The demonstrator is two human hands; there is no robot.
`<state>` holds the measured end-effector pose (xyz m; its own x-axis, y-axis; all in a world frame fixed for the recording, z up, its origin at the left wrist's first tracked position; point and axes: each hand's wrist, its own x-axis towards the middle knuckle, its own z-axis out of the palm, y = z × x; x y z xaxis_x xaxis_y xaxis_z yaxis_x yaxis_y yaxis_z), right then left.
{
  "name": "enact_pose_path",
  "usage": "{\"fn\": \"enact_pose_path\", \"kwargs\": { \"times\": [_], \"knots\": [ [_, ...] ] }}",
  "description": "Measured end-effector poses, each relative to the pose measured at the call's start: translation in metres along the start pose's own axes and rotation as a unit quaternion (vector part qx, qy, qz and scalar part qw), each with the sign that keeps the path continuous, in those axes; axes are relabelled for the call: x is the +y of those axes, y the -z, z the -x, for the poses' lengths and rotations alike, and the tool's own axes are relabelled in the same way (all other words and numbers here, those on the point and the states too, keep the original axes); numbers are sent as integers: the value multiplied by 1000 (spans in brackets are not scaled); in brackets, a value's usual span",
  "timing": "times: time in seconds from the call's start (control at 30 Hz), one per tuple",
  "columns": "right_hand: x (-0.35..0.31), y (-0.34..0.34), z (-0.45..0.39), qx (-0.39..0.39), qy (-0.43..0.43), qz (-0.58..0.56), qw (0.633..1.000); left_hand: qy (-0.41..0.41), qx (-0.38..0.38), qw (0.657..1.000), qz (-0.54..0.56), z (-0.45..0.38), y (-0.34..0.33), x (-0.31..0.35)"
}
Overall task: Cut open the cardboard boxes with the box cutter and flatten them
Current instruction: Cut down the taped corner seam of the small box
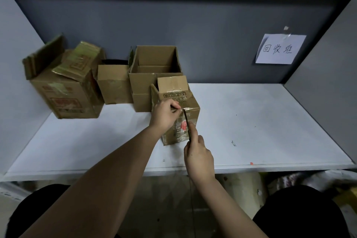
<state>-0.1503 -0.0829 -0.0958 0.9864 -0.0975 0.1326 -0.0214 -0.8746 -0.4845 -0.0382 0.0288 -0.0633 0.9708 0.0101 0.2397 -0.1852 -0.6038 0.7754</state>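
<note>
Head view: left hand [164,115] pinches tape on the box [176,111]; right hand [199,157] grips the cutter [187,124], best drawn shallow along the seam.

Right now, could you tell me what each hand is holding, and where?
The right hand grips the box cutter by its handle's lower end; the left hand pinches tape at the small box top edge.

storage/recycling bay | white shelf [251,121] | grey partition walls | handwritten paper sign [280,49]
</note>
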Motion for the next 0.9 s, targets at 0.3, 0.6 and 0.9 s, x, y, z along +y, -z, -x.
{"fn": "enact_pose_path", "kwargs": {
  "times": [0.3,0.6,0.9],
  "knots": [
    [-7,2,1,-14,-13,5,1000,-7,12,1000,-3,1,-1,-1],
    [-9,1,2,-21,-21,-2,1000,-1,11,1000,2,2,-2,0],
    [-7,-2,2,-28,-26,12,999,-10,11,1000,2,1,-3,0]
  ]
}}
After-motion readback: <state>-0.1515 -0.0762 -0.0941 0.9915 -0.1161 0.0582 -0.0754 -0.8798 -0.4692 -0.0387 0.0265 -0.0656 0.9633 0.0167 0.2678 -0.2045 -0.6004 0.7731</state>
